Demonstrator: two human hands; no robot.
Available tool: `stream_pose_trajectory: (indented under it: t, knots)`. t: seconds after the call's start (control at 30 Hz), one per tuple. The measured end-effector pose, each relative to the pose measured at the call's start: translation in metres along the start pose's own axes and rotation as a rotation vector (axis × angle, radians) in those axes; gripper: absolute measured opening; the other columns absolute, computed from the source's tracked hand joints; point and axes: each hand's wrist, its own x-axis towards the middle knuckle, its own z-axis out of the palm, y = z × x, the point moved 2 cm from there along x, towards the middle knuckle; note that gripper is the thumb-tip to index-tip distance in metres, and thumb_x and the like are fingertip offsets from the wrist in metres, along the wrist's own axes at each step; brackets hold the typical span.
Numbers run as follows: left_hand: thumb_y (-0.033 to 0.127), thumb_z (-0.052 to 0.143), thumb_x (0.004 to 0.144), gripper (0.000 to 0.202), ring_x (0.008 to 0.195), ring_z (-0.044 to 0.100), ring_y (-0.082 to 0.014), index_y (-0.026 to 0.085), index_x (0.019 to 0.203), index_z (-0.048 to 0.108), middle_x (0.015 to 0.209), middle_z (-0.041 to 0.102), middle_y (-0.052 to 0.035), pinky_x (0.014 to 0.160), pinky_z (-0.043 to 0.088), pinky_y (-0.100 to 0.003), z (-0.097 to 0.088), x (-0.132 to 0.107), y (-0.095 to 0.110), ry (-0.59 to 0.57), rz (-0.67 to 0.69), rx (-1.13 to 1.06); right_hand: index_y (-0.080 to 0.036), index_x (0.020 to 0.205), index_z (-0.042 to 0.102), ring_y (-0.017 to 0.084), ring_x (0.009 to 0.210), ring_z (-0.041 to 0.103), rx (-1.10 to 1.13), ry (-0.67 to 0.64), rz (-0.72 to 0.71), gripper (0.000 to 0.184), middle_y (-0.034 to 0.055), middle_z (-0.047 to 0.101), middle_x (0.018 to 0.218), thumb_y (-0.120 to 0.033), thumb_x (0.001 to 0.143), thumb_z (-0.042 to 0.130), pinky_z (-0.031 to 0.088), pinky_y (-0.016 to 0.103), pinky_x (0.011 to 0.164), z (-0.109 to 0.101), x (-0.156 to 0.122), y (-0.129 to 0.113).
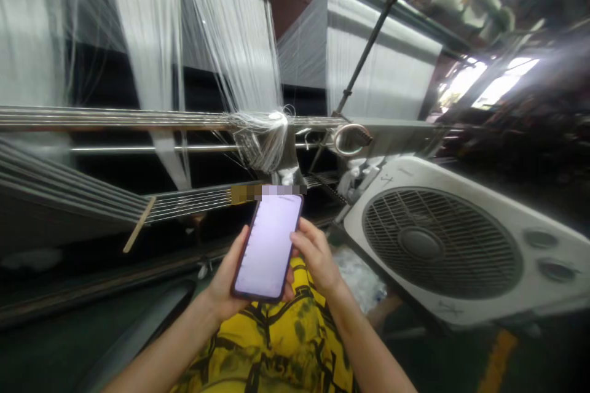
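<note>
A smartphone (270, 245) with a bright pale screen is held upright in front of me, low in the middle of the view. My left hand (227, 279) cradles it from the left and beneath, fingers wrapped round its edge. My right hand (317, 258) grips the phone's right edge, its thumb resting near the screen. Behind the phone stands a loom with sheets of white warp threads (239, 37) running down to a knotted bunch of threads (265, 135) on metal bars.
A white box fan (442, 245) lies tilted at the right, close to my right arm. Metal rods (115, 118) run across the left. A wooden stick (138, 224) pokes out of the lower rods. Yellow patterned cloth (276, 331) covers my lap.
</note>
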Motion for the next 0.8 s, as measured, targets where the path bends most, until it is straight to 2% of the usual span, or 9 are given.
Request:
stream_pose_trajectory:
  t: [0.17,0.27,0.37,0.43,0.5,0.6,0.67,0.73,0.8]
  knots:
    - [0.062,0.022,0.083,0.073,0.083,0.064,-0.0317,0.005,0.116,0.055,0.092,0.066,-0.0189,0.072,0.045,-0.041,-0.007,-0.022,0.007,0.051,0.07,-0.031,-0.016,0.09,0.056,0.009,0.049,0.048,0.006,-0.095,0.029,0.027,-0.0034,0.05,0.06,-0.041,0.08,0.057,0.036,0.019,0.044,0.022,0.009,0.005]
    - [0.059,0.023,0.085,0.069,0.084,0.064,-0.0289,0.007,0.117,0.054,0.091,0.067,-0.0163,0.074,0.044,-0.038,-0.011,-0.036,0.014,0.085,0.147,-0.067,-0.017,0.097,0.055,0.011,0.054,0.052,-0.008,-0.143,0.028,0.029,-0.0022,0.053,0.064,-0.041,0.08,0.055,0.041,0.021,0.05,0.038,0.018,0.007]
    - [0.057,0.022,0.086,0.066,0.084,0.064,-0.0273,0.008,0.118,0.054,0.091,0.067,-0.0152,0.075,0.044,-0.036,-0.016,-0.053,0.024,0.133,0.258,-0.079,-0.017,0.108,0.05,0.016,0.075,0.059,-0.194,-0.174,0.031,0.036,0.0032,0.061,0.082,-0.043,0.084,0.045,0.047,0.027,0.066,0.054,0.026,0.016]
    - [0.058,0.022,0.086,0.068,0.083,0.064,-0.0276,0.007,0.117,0.055,0.09,0.067,-0.016,0.074,0.044,-0.037,-0.02,-0.067,0.031,0.159,0.325,-0.075,-0.016,0.111,0.048,0.017,0.085,0.06,-0.361,-0.225,0.067,0.037,0.0064,0.063,0.093,-0.042,0.087,0.038,0.047,0.028,0.074,0.062,0.029,0.033]
    - [0.06,0.021,0.085,0.072,0.082,0.064,-0.0285,0.005,0.116,0.056,0.089,0.067,-0.0173,0.073,0.044,-0.038,-0.024,-0.081,0.036,0.18,0.364,-0.07,-0.016,0.108,0.051,0.018,0.083,0.062,-0.472,-0.301,0.117,0.033,0.0067,0.065,0.091,-0.038,0.087,0.039,0.047,0.029,0.074,0.065,0.03,0.06]
    - [0.062,0.021,0.084,0.075,0.08,0.064,-0.0281,0.004,0.114,0.056,0.088,0.067,-0.0179,0.072,0.044,-0.038,-0.031,-0.102,0.043,0.197,0.428,-0.071,-0.016,0.095,0.061,0.021,0.079,0.063,-0.706,-0.388,0.227,0.02,0.0055,0.066,0.08,-0.025,0.079,0.053,0.046,0.032,0.074,0.056,0.033,0.119]
    - [0.062,0.02,0.084,0.075,0.078,0.064,-0.0272,0.004,0.114,0.057,0.087,0.067,-0.0178,0.072,0.044,-0.037,-0.035,-0.113,0.047,0.21,0.474,-0.072,-0.014,0.094,0.061,0.025,0.084,0.062,-0.875,-0.371,0.318,0.019,0.009,0.066,0.083,-0.018,0.076,0.058,0.044,0.036,0.077,0.042,0.036,0.163]
    - [0.062,0.019,0.084,0.076,0.075,0.064,-0.0269,0.002,0.114,0.056,0.086,0.066,-0.0184,0.071,0.043,-0.037,-0.038,-0.122,0.05,0.225,0.505,-0.056,-0.012,0.095,0.06,0.025,0.095,0.058,-1.008,-0.333,0.373,0.018,0.0111,0.063,0.095,-0.017,0.078,0.061,0.041,0.04,0.086,0.028,0.037,0.203]
    - [0.061,0.018,0.084,0.078,0.072,0.064,-0.0269,0.0,0.114,0.055,0.085,0.066,-0.019,0.069,0.043,-0.036,-0.04,-0.128,0.052,0.241,0.524,-0.032,-0.014,0.097,0.058,0.02,0.095,0.057,-1.079,-0.315,0.411,0.017,0.0059,0.06,0.101,-0.025,0.085,0.058,0.044,0.04,0.085,0.014,0.035,0.235]
